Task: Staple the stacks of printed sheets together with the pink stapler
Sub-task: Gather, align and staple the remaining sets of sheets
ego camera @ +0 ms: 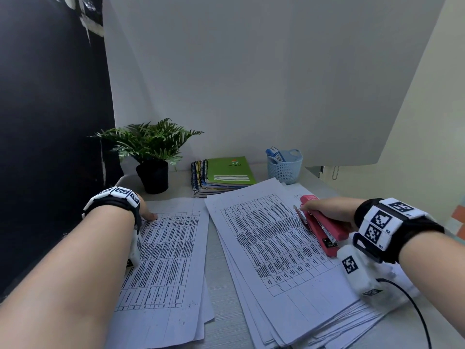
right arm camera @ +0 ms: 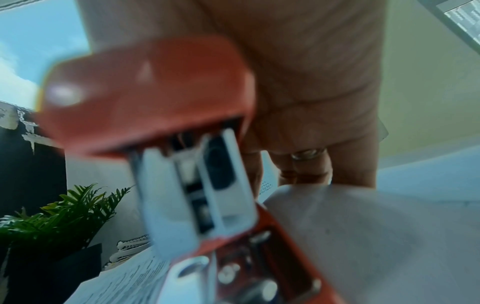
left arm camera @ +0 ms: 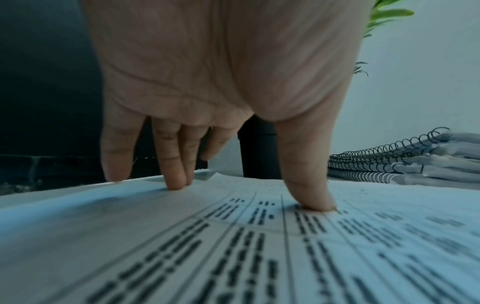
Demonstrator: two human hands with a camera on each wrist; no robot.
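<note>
Two stacks of printed sheets lie on the desk. The left stack [ego camera: 171, 250] has my left hand [ego camera: 148, 215] on its far left corner, straight fingertips [left arm camera: 176, 183] and thumb pressing down on the paper [left arm camera: 233, 246]. The bigger, fanned right stack [ego camera: 276, 250] carries the pink stapler [ego camera: 324, 230] on its right edge. My right hand [ego camera: 324, 210] grips the stapler from above, thumb near its nose. In the right wrist view the stapler [right arm camera: 145, 98] fills the frame, its top lifted off the metal magazine, with a ringed finger behind it.
A potted fern [ego camera: 151, 152] stands at the back left, beside a pile of spiral notebooks [ego camera: 221, 176] with a green one on top. A light blue basket [ego camera: 285, 166] sits behind the right stack. A dark wall borders the left.
</note>
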